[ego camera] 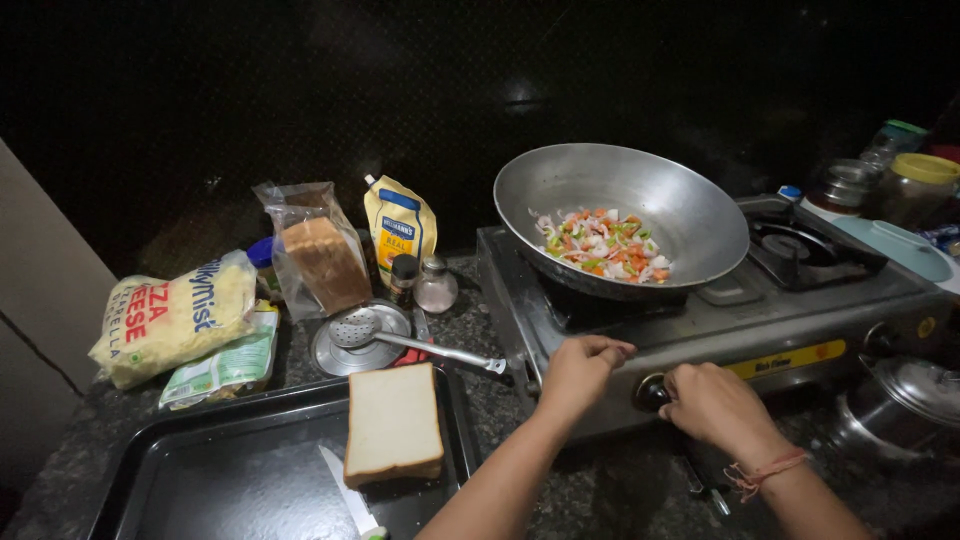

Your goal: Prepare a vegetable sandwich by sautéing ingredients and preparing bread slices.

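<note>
Centrally, a two-burner gas stove (700, 335) stands on the dark stone counter (600, 490), its long axis running left to right across the view, and its front panel faces the person. On the left burner sits a steel wok (620, 215) holding chopped vegetables (603, 245) in orange, green and white. At the lower left a black baking tray (250, 470) carries one slice of white bread (393, 422) and a knife (350, 500); behind it lie a bag of shredded cheese (175, 315), a bagged bread loaf (318, 255), a mayonnaise pouch (400, 225) and a perforated skimmer (400, 340) resting on a steel lid. The black control knob (652, 392) is set in the stove's front panel, below the wok and directly ahead of both hands. The right hand (720, 405) is the nearer: its fingers curl against the knob's right side and appear to grip it, though the contact itself is partly hidden. The left hand (580, 372) rests just left of the knob at the stove's front edge, fingers bent together, holding nothing visible.
</note>
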